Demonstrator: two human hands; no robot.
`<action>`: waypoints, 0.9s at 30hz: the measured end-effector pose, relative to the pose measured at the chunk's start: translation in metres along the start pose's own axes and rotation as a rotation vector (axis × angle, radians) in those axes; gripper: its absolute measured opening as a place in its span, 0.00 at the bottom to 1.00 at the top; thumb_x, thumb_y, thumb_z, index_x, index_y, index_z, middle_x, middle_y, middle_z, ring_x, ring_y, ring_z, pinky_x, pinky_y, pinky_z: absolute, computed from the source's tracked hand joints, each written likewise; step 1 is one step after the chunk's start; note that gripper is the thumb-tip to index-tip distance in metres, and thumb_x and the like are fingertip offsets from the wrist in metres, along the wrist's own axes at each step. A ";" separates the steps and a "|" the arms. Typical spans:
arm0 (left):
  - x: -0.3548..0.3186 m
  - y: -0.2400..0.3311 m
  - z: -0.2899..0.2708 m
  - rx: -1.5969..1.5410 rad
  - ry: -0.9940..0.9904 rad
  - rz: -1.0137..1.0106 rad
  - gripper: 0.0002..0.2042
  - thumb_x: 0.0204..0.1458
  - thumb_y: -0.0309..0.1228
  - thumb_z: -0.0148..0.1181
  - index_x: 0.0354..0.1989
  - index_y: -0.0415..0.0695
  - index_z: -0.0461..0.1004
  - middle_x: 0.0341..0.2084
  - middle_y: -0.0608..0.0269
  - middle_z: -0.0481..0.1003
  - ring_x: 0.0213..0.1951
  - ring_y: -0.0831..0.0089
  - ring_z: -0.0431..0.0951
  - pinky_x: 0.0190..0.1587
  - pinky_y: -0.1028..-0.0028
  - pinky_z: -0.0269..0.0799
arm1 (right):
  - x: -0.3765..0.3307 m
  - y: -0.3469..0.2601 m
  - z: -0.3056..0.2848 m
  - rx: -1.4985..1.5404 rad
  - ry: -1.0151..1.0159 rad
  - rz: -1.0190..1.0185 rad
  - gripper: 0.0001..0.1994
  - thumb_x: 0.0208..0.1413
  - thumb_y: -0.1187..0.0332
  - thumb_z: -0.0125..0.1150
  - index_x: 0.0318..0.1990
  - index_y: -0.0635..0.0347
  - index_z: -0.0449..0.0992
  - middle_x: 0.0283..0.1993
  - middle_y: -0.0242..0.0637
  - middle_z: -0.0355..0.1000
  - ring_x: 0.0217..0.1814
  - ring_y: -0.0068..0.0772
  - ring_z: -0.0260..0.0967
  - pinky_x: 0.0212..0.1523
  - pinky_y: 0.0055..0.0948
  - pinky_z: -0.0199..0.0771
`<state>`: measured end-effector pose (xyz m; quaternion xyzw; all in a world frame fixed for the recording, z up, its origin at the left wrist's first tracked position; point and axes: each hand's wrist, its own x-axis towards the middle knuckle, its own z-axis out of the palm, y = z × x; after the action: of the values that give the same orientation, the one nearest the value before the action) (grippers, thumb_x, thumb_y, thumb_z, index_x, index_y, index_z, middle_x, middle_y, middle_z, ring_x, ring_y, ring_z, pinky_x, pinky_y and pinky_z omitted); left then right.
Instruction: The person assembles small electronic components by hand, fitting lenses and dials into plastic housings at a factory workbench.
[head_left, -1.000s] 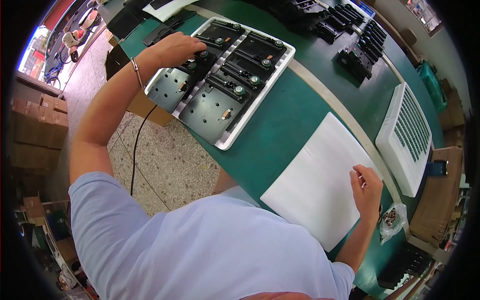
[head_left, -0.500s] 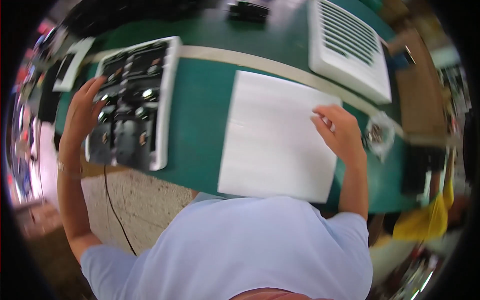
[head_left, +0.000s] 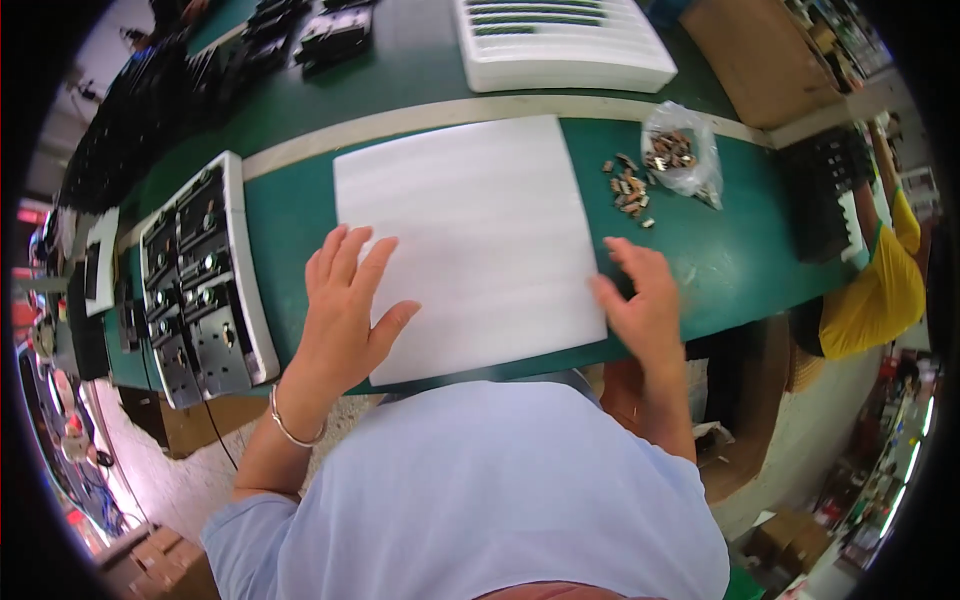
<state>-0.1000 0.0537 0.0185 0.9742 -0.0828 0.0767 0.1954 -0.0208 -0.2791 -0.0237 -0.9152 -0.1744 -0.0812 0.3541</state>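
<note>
1. Left hand [head_left: 343, 310] is now lifted away from the module tray [head_left: 256, 290] and brought over the left edge of the white foam sheet [head_left: 480, 230]. Its fingers are spread; nothing is gripped.
2. Right hand [head_left: 645, 300] is shifted from above the sheet to just beside its right edge. Thumb and fingers are parted; no object is seen held. Whether the edge is touched by the thumb cannot be told.
3. White foam sheet is laid flat on the green table [head_left: 290, 215], between both hands, directly in front of the body.
4. Module tray, loaded with black plate modules [head_left: 225, 365], is left untouched, to the left of the sheet. Handling is judged to be switched from tray to sheet, since opposite edges are now flanked by the hands.
5. Camera view is turned as well, so part of the apparent shift is put down to that.
6. Loose copper-coloured connectors [head_left: 630, 190] are now exposed to view right of the sheet, beyond the right hand. More are held in the clear plastic bag [head_left: 702, 172] beside them; neither lot is touched.
7. Slotted white foam tray [head_left: 570, 75] is seen past the sheet's far edge.
</note>
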 end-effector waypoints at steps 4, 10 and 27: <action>0.012 -0.007 0.051 0.115 -0.012 -0.166 0.33 0.54 0.46 0.62 0.67 0.44 0.62 0.67 0.41 0.54 0.70 0.39 0.48 0.66 0.39 0.43 | -0.018 -0.021 0.014 -0.184 0.001 -0.170 0.25 0.45 0.60 0.71 0.53 0.54 0.76 0.53 0.41 0.69 0.60 0.45 0.62 0.56 0.44 0.59; 0.054 0.006 0.051 0.218 -0.100 -0.242 0.34 0.57 0.48 0.59 0.69 0.44 0.59 0.69 0.41 0.52 0.71 0.42 0.47 0.67 0.39 0.39 | -0.004 -0.007 0.018 -0.168 0.025 -0.237 0.25 0.48 0.58 0.70 0.54 0.53 0.75 0.55 0.43 0.66 0.62 0.45 0.60 0.59 0.47 0.54; 0.095 0.033 0.075 0.113 0.096 -0.136 0.32 0.55 0.47 0.61 0.64 0.42 0.64 0.65 0.37 0.57 0.67 0.38 0.53 0.63 0.39 0.45 | 0.002 -0.004 0.013 0.026 -0.060 -0.282 0.19 0.51 0.61 0.67 0.49 0.56 0.77 0.56 0.40 0.70 0.61 0.43 0.62 0.61 0.46 0.52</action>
<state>-0.0045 -0.0184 -0.0207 0.9823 -0.0026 0.1143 0.1487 -0.0202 -0.2675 -0.0304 -0.8789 -0.3130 -0.1005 0.3455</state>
